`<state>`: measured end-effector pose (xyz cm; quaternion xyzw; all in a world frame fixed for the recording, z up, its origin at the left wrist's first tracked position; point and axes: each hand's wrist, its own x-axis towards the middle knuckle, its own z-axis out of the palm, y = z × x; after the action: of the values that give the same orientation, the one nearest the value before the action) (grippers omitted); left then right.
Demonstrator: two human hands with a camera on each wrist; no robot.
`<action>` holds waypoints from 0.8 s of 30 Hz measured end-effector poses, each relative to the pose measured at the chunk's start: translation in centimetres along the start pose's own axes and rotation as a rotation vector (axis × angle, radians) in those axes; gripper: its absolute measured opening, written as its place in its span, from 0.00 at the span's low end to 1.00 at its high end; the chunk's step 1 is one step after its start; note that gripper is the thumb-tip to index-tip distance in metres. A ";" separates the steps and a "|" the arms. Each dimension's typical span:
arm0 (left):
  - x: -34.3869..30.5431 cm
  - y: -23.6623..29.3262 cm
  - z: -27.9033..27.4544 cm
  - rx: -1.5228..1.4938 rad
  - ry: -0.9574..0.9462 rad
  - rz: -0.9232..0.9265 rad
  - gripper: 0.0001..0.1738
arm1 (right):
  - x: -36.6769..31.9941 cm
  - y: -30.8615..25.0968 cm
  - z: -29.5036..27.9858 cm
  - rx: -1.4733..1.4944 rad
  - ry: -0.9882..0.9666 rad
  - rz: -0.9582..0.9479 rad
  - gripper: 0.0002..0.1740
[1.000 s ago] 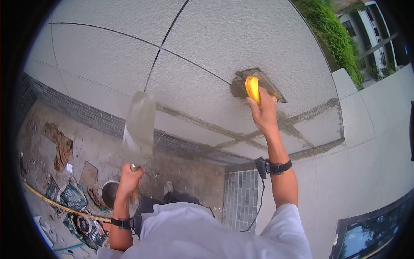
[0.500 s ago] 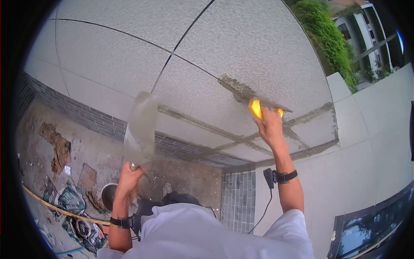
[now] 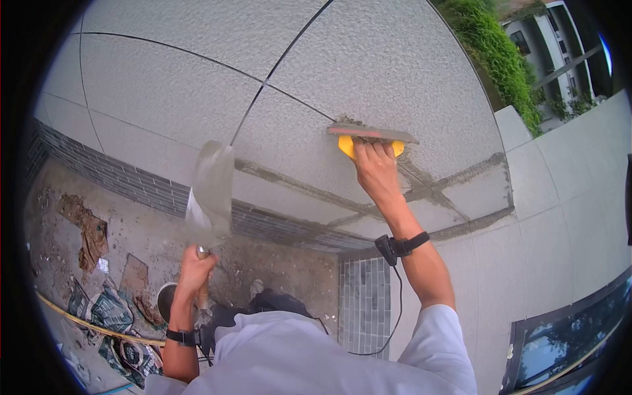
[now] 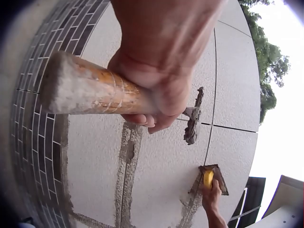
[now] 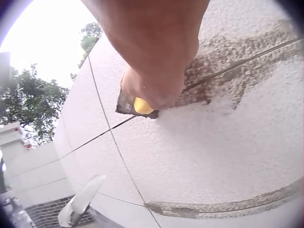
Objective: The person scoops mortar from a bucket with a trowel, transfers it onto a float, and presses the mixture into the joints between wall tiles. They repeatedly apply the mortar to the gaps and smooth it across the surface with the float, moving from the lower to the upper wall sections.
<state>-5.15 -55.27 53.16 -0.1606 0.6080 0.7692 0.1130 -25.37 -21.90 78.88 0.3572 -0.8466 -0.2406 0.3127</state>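
My right hand (image 3: 380, 172) grips the yellow handle of a grout float (image 3: 372, 133) in the head view. The float's flat blade lies along a joint of the textured wall (image 3: 421, 85), with grey mortar at its upper edge. Its yellow handle (image 5: 142, 106) partly shows past the hand in the right wrist view. My left hand (image 3: 195, 271) holds a trowel by its wooden handle (image 4: 102, 90), the broad blade (image 3: 212, 191) raised before the wall. Lumpy mortar (image 4: 194, 121) shows along that blade in the left wrist view.
Mortar-smeared joints (image 3: 296, 187) cross the lower wall above a strip of grey brick tiles (image 3: 145, 174). A bucket (image 3: 166, 299), crumpled bags (image 3: 108, 306) and a yellow hose (image 3: 99, 327) lie on the ground at left. A window (image 3: 553, 349) is at lower right.
My right hand first drew the float right and down along the joint, then carried it back left and up, tilting its blade edge-on. The left hand and trowel stay nearly still.
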 end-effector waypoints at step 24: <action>-2.1 0.5 -2.4 -0.007 0.043 0.038 0.08 | 0.1 -2.1 0.0 0.137 -0.129 0.075 0.17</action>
<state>-3.10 -57.67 53.88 -0.1659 0.6104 0.7699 0.0847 -24.49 -23.36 77.57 0.3297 -0.8922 -0.1929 0.2409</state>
